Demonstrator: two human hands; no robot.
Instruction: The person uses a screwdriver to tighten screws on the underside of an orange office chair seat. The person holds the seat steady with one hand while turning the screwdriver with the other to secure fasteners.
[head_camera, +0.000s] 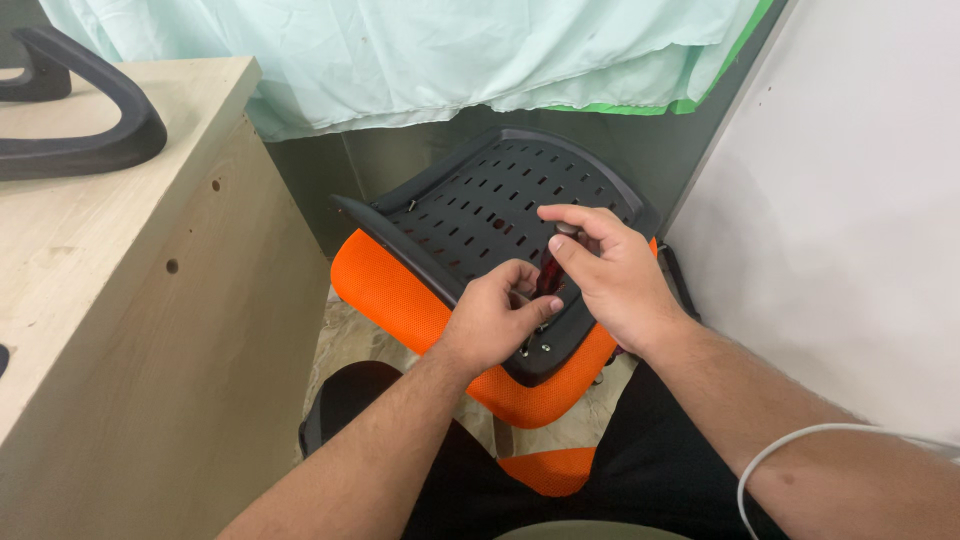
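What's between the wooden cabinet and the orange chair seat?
In the head view, only bare sandy floor and the person's dark-clothed knee lie between the wooden cabinet and the orange chair seat.

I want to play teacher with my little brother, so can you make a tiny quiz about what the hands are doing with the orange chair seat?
1. True or false: the right hand grips a dark red tool handle standing on the black slotted plate.
2. What does the left hand touch?
A. the wooden desk
B. the spot at the tool's lower end
C. the pale green cloth
3. Fill in: the black plate lies on an ___ seat cushion.

Key
1. True.
2. B. The fingertips pinch at the plate, right by the tool.
3. Orange.
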